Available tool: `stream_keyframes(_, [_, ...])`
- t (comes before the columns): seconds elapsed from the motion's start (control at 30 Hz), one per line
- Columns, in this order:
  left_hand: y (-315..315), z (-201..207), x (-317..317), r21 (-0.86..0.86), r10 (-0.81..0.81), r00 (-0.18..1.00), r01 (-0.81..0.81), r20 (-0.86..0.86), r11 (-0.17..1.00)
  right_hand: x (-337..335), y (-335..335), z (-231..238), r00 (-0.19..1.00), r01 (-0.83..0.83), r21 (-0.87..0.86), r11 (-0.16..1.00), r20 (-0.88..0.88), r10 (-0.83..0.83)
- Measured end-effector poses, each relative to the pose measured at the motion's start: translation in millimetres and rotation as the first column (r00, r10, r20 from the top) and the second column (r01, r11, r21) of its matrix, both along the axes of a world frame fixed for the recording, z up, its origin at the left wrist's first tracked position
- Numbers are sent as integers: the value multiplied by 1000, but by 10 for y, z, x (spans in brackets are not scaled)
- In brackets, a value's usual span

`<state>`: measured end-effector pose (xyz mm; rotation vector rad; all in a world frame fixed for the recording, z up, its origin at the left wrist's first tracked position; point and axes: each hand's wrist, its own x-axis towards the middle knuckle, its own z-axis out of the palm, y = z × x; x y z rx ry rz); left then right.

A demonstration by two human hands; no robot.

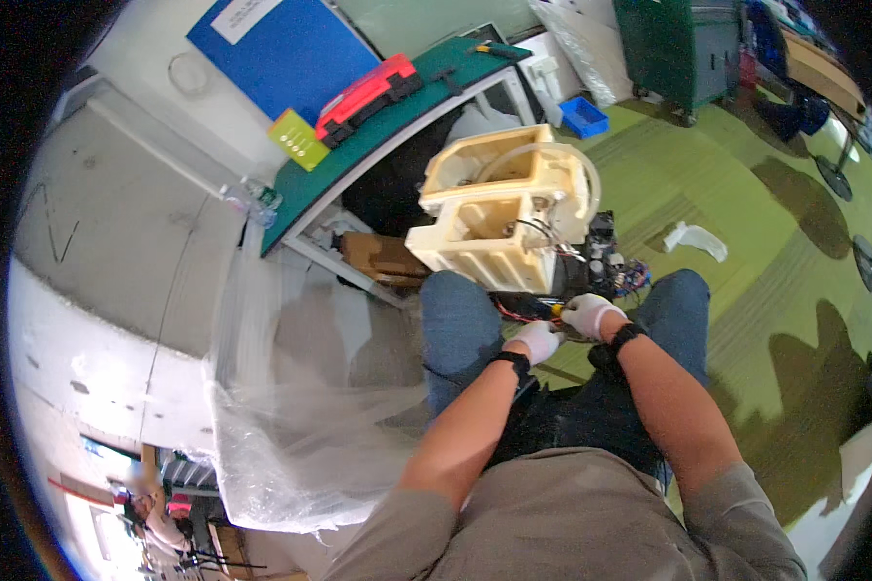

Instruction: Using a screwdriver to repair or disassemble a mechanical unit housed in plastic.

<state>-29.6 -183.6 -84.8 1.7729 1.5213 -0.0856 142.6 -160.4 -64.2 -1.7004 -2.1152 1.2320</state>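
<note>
My left hand (pixel 538 341), in a white glove, is between my knees with its fingers curled closed. What it pinches, if anything, is too small to make out. Just above and to its right, my right hand (pixel 589 315), gloved as well, is closed at a small yellow piece (pixel 556 310) that sticks out past its fingers. Beyond both hands stands a cream plastic housing (pixel 484 259) with two open compartments and a pale curved hose (pixel 591 184). Red and dark wires (pixel 519 314) lie at its near base. A dark machine part with wiring (pixel 606 257) adjoins its right side.
A green-topped bench (pixel 300 194) at the left carries a red toolbox (pixel 366 100). Under it sits a brown cardboard box (pixel 386 257). A blue bin (pixel 585 117) and a crumpled white piece (pixel 696 240) lie on the green floor. Clear plastic sheeting (pixel 291 455) spreads to my left.
</note>
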Motion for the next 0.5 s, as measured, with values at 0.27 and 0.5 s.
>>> stream_keyframes(0.27, [20,-102,5,-7,6,999,-6,32,1000,64,-64,112,998,49,-27,998,-24,-50])
stream_keyframes(0.5, [-25,172,54,-29,-8,999,7,-39,1000,62,-25,57,1000,27,-17,1000,-14,-27])
